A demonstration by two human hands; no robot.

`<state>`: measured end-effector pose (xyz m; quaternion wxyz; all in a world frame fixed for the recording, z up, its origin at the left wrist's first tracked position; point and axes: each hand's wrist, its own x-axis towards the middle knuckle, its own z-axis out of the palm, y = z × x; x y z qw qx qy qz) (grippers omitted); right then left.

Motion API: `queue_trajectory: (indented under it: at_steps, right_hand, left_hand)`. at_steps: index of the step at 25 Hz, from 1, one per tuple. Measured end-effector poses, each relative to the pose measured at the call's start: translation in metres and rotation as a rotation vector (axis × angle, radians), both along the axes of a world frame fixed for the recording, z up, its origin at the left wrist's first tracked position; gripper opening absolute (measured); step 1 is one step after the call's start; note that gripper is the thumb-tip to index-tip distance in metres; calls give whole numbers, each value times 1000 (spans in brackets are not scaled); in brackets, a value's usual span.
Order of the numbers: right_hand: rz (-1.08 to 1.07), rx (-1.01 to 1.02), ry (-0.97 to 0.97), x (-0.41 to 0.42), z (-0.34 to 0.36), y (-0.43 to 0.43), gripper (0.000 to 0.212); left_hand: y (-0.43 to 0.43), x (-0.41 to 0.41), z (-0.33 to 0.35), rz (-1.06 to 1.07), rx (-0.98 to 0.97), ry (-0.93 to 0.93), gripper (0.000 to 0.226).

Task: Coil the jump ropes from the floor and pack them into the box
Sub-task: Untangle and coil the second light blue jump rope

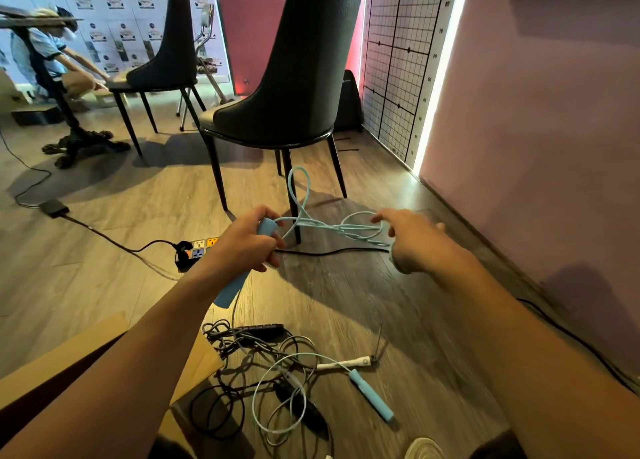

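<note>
Left hand grips blue handle

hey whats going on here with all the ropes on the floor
A person is gathering up a light blue rope. The left hand grips its handle, and the rope runs in loose loops past a chair leg to the right hand, which reaches into them. Whether that hand holds anything is unclear. Nearer the camera, a pile of tangled black and blue ropes lies on the floor beside a cardboard box.
</note>
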<state>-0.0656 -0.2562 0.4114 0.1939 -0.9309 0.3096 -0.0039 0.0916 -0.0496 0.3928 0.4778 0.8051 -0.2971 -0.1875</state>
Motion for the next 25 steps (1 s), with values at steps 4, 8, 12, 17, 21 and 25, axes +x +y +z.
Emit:
queue_trajectory:
  at_steps: [4,8,12,17,21,25]
  right_hand:
    - [34,-219,348,-3,7,8,59]
    - [103,-13,389,-6,7,1,60]
    - [-188,-112,307,-13,4,-23,40]
    - [-48,-73,-137,-2,9,5,33]
    - [313,598,-299,16,-4,58,45]
    - [85,1021,-617,33,-14,56,17]
  left_hand:
    - [-7,-5,-3,-44,110,-38,18]
    - [-10,-6,-1,0,-58,-23,21]
    - [-12,-3,-4,41,-114,-82,30]
    - [-12,-6,-3,20,-124,-32,25]
    - [-14,-19,-1,-198,-128,35,21]
    - [-8,-17,4,-182,-168,116,21]
